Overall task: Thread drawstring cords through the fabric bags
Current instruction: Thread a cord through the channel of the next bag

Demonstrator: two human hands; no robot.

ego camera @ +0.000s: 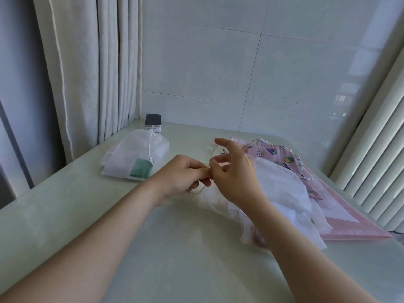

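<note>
My left hand and my right hand meet at the table's middle, fingertips together, pinching a thin white drawstring cord at the mouth of a white fabric bag. The cord trails down below my left hand. My right index finger sticks up while thumb and middle finger pinch. The white bag lies on a heap of other bags, among them a pink printed bag. What exactly sits between my fingertips is too small to tell.
A stack of white bags with a green card lies at the left, a white cord across it. Behind it sits a small dark-topped device. A pink sheet lies under the right heap. Curtains hang left, blinds right, tiled wall behind.
</note>
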